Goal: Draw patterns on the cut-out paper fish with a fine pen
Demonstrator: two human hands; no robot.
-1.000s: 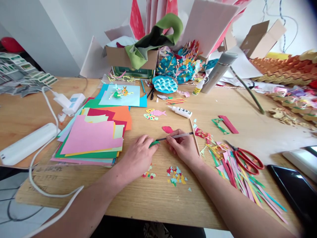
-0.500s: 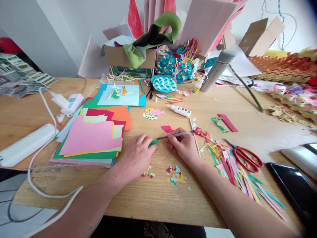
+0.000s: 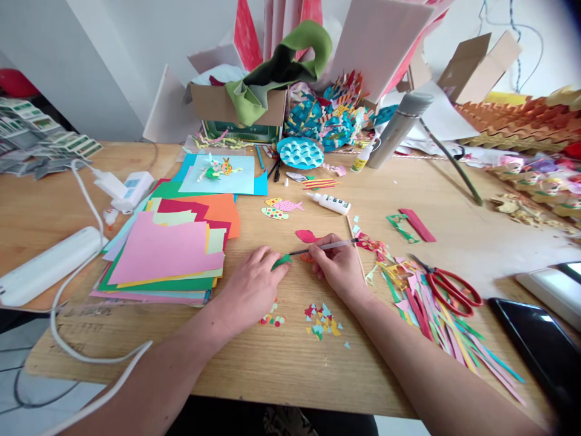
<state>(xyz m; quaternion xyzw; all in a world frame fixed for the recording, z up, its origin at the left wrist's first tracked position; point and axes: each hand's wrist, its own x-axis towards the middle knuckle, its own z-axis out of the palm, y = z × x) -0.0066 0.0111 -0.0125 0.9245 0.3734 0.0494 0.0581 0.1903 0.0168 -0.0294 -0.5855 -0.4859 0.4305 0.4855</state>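
Note:
My right hand (image 3: pixel 333 263) is closed in a writing grip around a thin pen (image 3: pixel 336 244) with a clear barrel and dark ends. Its tip points left, close to a small green paper cutout (image 3: pixel 282 261). My left hand (image 3: pixel 254 281) pinches that cutout against the table, with part of it hidden under the fingers. Beyond the hands lies a red paper fish (image 3: pixel 307 236), and an orange cutout (image 3: pixel 307 258) shows partly behind my right fingers. Small paper dots (image 3: pixel 275 320) and paper triangles (image 3: pixel 323 318) are scattered nearer to me.
Coloured paper sheets (image 3: pixel 167 248) are stacked at left. A white glue bottle (image 3: pixel 333 203) and a pink paper fish (image 3: pixel 288 206) lie farther back. Red-handled scissors (image 3: pixel 454 293) rest on paper strips (image 3: pixel 436 321) at right, beside a black phone (image 3: pixel 531 339). A grey flask (image 3: pixel 399 130) stands behind.
The pen and my right hand have shifted very slightly. My left hand stays in place on the green cutout.

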